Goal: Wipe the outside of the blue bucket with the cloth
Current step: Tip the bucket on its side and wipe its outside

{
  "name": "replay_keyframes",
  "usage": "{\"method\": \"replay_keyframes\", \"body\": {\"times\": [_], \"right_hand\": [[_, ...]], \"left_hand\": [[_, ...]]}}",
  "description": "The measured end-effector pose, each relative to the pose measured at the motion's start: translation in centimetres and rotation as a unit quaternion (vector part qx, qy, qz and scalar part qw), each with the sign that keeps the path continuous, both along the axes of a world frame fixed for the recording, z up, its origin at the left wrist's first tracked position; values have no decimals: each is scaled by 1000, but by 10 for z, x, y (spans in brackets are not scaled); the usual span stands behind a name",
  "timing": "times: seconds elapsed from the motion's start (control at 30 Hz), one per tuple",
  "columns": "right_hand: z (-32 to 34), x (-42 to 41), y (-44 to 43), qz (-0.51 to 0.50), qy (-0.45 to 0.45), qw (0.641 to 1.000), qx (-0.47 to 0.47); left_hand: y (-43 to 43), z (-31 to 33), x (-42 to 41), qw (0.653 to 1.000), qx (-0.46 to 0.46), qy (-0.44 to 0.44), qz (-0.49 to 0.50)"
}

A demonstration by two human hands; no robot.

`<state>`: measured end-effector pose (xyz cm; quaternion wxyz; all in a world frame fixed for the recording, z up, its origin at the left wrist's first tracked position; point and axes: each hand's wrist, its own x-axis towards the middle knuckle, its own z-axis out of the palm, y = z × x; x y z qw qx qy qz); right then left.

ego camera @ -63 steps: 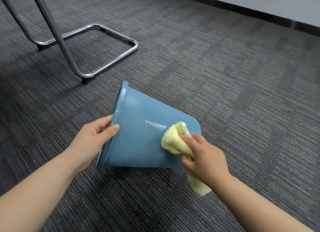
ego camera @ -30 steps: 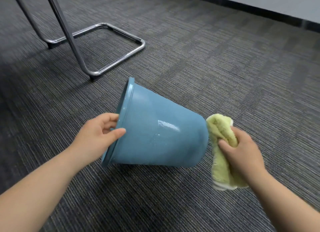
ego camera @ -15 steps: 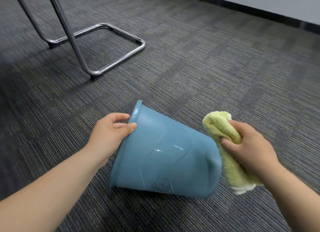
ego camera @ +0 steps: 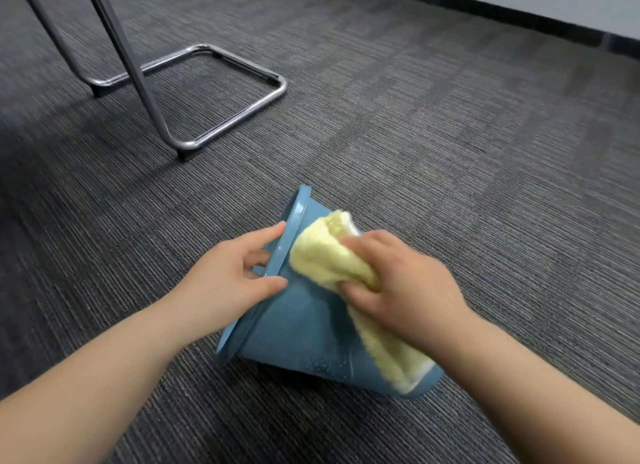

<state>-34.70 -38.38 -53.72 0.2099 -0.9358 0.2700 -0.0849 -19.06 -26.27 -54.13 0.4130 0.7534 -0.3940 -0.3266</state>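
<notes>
The blue bucket (ego camera: 301, 328) lies on its side on the grey carpet, rim to the left, base toward the lower right. Water droplets show on its lower wall. My left hand (ego camera: 235, 273) grips the rim, fingers inside and thumb on the outer wall. My right hand (ego camera: 398, 287) holds the bunched yellow cloth (ego camera: 325, 256) and presses it on the upper outer wall, right beside the rim. A loose end of the cloth hangs down over the bucket's base end.
A chrome chair frame (ego camera: 221, 93) stands on the carpet at the upper left, its nearest foot well beyond the bucket. A dark skirting strip (ego camera: 519, 17) runs along the wall at the top right. Carpet surrounds the bucket.
The right hand has brought the cloth from beyond the bucket's base onto the side wall near the rim. The left hand has turned the bucket and drawn it closer.
</notes>
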Motion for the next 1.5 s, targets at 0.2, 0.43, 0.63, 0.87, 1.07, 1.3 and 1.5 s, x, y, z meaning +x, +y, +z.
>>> {"method": "replay_keyframes", "body": {"times": [0.2, 0.43, 0.63, 0.87, 1.07, 1.3, 1.5], "right_hand": [[-3, 3, -11, -23, 13, 1000, 12], [3, 4, -4, 14, 14, 999, -32], [-6, -2, -15, -23, 45, 999, -12], [-17, -11, 7, 22, 30, 999, 4], [-24, -14, -1, -8, 53, 999, 0], [-28, -24, -2, -9, 47, 999, -13], [-32, -28, -13, -35, 74, 997, -4]], "left_hand": [[-2, 3, 5, 998, 15, 18, -53], [-3, 1, 5, 997, 15, 53, -53], [-3, -1, 11, 998, 11, 57, -33], [0, -6, 16, 998, 12, 56, -9], [-1, -8, 17, 998, 20, 62, 14], [2, -10, 16, 997, 21, 62, 26], [2, -12, 15, 993, 16, 102, 51]]}}
